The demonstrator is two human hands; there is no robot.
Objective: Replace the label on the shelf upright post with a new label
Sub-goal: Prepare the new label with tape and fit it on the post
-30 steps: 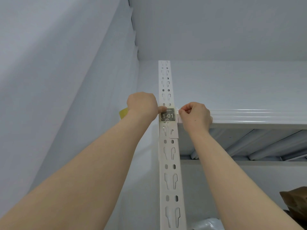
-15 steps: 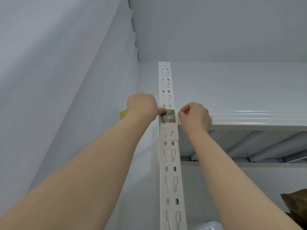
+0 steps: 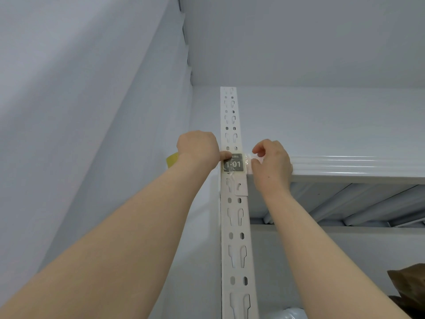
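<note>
A dark grey label (image 3: 233, 163) reading 1-01 sits on the white slotted upright post (image 3: 236, 226), level with the top shelf. Wrinkled clear tape (image 3: 248, 161) covers the label and runs off its right edge. My left hand (image 3: 197, 150) is closed, and its thumb presses on the label's left edge. A yellow piece (image 3: 172, 159) pokes out behind that hand and appears to be held in it. My right hand (image 3: 271, 163) pinches the free end of the clear tape just right of the post, between thumb and forefinger.
The white top shelf (image 3: 356, 165) runs right from the post, with its ribs showing underneath. A grey wall stands close on the left. A brown paper bag (image 3: 409, 286) is at the lower right and a clear plastic bag (image 3: 287, 314) is at the bottom edge.
My right fingers have opened slightly and taken a new pinch on the tape end at the label's right edge. My left hand stays on the label.
</note>
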